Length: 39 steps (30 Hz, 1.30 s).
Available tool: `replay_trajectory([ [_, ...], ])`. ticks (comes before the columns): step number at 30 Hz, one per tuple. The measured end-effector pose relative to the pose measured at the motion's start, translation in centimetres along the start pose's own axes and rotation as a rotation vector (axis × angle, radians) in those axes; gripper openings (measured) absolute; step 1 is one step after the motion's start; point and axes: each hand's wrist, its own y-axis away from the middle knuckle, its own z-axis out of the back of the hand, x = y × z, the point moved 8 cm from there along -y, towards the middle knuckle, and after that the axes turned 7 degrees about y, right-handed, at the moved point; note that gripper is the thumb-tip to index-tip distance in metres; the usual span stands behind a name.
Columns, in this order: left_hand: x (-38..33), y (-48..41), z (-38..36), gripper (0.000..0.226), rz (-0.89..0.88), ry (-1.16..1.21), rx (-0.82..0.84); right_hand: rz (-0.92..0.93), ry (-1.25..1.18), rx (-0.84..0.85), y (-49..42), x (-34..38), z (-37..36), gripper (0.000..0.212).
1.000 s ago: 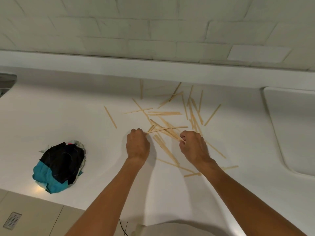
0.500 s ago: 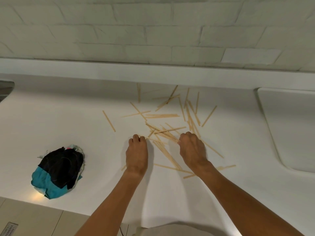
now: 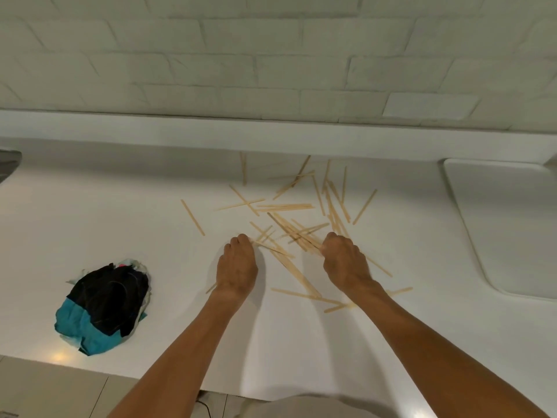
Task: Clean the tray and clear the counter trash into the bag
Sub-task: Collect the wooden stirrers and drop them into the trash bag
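Observation:
Several thin wooden sticks (image 3: 286,206) lie scattered across the white counter (image 3: 105,206). My left hand (image 3: 238,268) rests knuckles up at the near left edge of the pile, fingertips curled onto a few sticks. My right hand (image 3: 346,260) is curled on a bunch of sticks (image 3: 304,236) in the middle of the pile. More sticks (image 3: 304,294) lie between and below my wrists. A white tray (image 3: 506,230) sits at the right.
A crumpled black and teal bag (image 3: 105,306) lies on the counter at the near left. A raised ledge and white brick wall (image 3: 271,70) bound the back. A grey object (image 3: 9,164) shows at the far left edge.
My left hand slid slightly nearer and flattened on the counter. My right hand kept its grip in the pile, and the sticks around it shifted a little.

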Motion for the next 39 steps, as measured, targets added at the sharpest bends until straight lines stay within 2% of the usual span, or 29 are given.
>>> replay_trajectory([
  [3,-0.1,-0.5,1.1,0.033,-0.014,0.126,0.005,-0.064,-0.146,0.025,0.0,-0.9,0.6,0.013],
  [6,-0.6,-1.3,2.1,0.016,-0.12,0.222,-0.019,-0.083,-0.258,0.005,0.3,-1.1,1.4,0.015],
  [9,-0.8,-1.6,2.3,0.011,-0.161,0.441,0.03,-0.099,-0.293,0.002,1.1,-1.0,2.0,0.016],
  [13,-1.5,-1.7,1.4,0.032,-0.183,0.631,0.118,-0.122,-0.356,0.017,2.3,-0.9,2.2,0.017],
  [15,-1.9,-1.7,0.4,0.028,-0.099,0.815,0.218,-0.129,-0.369,0.015,2.7,-0.9,2.2,0.017],
  [18,-2.4,-1.0,-1.6,0.026,0.125,1.195,0.428,-0.12,-0.342,0.031,3.3,-0.4,2.0,0.017],
  [20,-2.8,-0.7,-2.5,0.026,0.218,1.327,0.513,-0.117,-0.324,0.045,3.8,-0.1,1.7,0.019],
  [23,-3.1,-0.6,-3.1,0.025,0.261,1.355,0.528,-0.126,-0.33,0.05,4.2,-0.1,1.5,0.017],
  [26,-2.7,-0.9,-2.8,0.023,0.25,1.329,0.441,-0.147,-0.352,0.059,4.5,-0.3,1.6,0.017],
  [30,-2.9,-2.3,-0.2,0.023,0.081,1.159,0.261,-0.144,-0.423,0.005,4.7,-0.4,3.2,0.017],
  [33,-3.3,-3.3,1.8,0.021,-0.008,1.083,0.196,-0.16,-0.503,-0.065,4.7,-1.1,4.5,0.013],
  [36,-3.4,-3.5,3.0,0.019,-0.042,1.058,0.194,-0.199,-0.553,-0.099,4.7,-2.4,4.8,0.011],
  [39,-3.7,-2.7,2.6,0.018,0.027,1.254,0.309,-0.29,-0.706,-0.101,4.8,-3.8,4.1,0.009],
])
